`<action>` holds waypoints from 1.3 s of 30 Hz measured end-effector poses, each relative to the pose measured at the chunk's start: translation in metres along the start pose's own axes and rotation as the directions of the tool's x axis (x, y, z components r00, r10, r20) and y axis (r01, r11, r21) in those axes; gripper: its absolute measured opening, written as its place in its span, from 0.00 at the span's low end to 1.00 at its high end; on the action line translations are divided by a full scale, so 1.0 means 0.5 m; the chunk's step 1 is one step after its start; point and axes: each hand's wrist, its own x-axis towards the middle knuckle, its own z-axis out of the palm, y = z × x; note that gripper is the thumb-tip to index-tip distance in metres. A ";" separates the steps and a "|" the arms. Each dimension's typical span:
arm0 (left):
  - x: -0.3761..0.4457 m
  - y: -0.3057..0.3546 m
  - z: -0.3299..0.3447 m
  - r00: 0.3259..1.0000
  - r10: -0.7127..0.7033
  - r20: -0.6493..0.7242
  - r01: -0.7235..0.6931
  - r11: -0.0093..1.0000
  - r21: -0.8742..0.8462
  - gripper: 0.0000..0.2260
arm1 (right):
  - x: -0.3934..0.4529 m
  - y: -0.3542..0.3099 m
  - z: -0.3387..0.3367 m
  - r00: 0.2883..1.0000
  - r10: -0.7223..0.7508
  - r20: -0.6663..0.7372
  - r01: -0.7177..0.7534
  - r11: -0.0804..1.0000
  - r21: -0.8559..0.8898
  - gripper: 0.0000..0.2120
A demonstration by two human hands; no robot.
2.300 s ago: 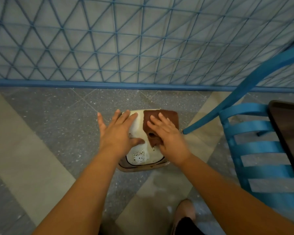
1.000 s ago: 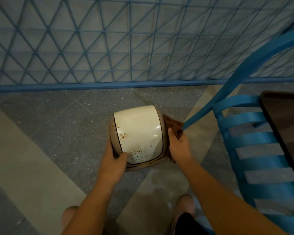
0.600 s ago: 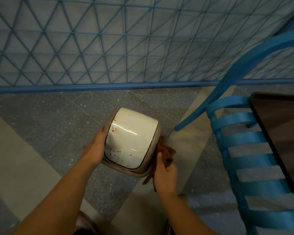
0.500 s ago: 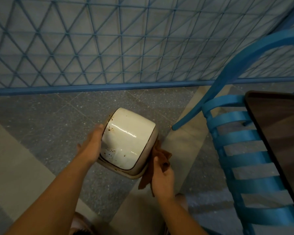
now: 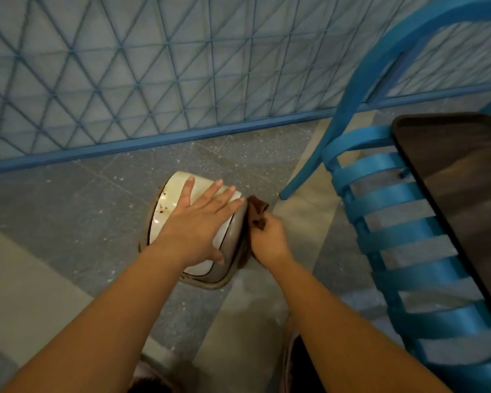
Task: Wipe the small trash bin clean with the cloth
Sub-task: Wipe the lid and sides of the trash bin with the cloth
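Note:
The small white trash bin (image 5: 169, 194) with a grey rim lies tilted above the floor, brown specks on its left side. My left hand (image 5: 194, 222) lies flat on top of it, fingers straight and spread, thumb near the rim. My right hand (image 5: 268, 242) grips a bunched brown cloth (image 5: 257, 207) and holds it against the bin's right side, by the rim. Part of the cloth is hidden behind the bin.
A blue slatted chair (image 5: 386, 222) stands close on the right, one leg (image 5: 306, 177) just past the cloth. A dark tabletop (image 5: 459, 177) overhangs the chair. A blue lattice fence (image 5: 153, 75) runs along the back. The floor (image 5: 68, 222) is speckled grey with pale bands.
My left hand has moved from the bin's left side onto its top, fingers spread. The bin has turned, and my right hand with the cloth has slid up along its right side.

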 end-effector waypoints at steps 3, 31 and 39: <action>-0.001 0.003 -0.004 1.000 -0.008 0.000 0.008 0.999 0.031 0.50 | -0.006 0.019 0.003 0.998 -0.054 -0.018 0.049 0.977 -0.205 0.20; 0.011 -0.011 0.011 0.978 -0.181 -0.108 0.185 0.982 0.032 0.51 | 0.039 -0.038 -0.004 0.988 0.126 0.094 -0.088 0.939 -0.333 0.10; 0.014 -0.009 0.007 0.980 -0.179 -0.086 0.183 0.982 0.044 0.51 | -0.045 -0.003 0.004 0.978 0.164 0.126 -0.103 0.914 -0.392 0.09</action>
